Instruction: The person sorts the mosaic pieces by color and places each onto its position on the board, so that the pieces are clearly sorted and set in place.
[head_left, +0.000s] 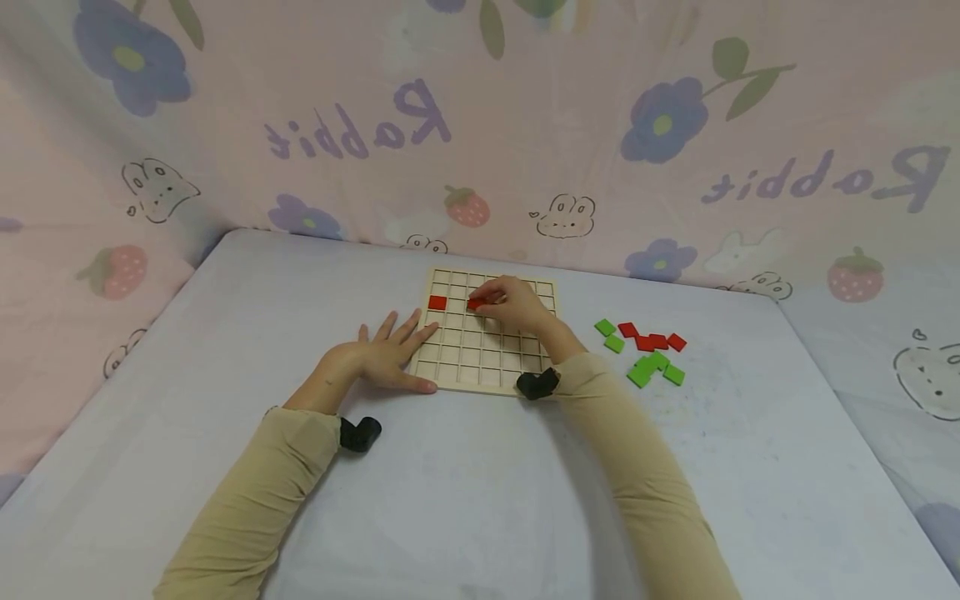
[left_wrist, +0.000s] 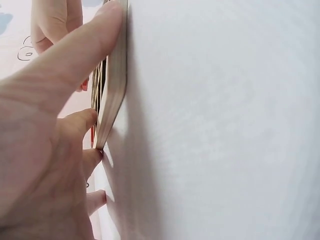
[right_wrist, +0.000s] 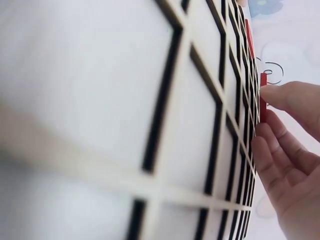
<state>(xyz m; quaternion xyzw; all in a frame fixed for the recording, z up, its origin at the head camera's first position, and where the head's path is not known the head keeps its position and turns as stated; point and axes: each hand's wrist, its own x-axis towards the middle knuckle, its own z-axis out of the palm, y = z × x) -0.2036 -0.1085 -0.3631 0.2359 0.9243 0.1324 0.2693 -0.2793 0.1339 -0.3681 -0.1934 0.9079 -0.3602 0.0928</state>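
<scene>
- One white table (head_left: 465, 500) carries a wooden grid board (head_left: 487, 357).
- Left hand (head_left: 384, 360), fingers spread, touches the board around its near left corner.
- Right hand (head_left: 517, 305) pinches a red square tile (head_left: 474, 305) at the board's far half.
- Another red tile (head_left: 437, 302) lies in the leftmost column.

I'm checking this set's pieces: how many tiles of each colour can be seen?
Red tiles: 6, one pinched by the right hand
Green tiles: 6, some bunched together
Total: 12 visible

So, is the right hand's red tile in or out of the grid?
Out: in the right wrist view, the red tile stands proud of the board.
</scene>
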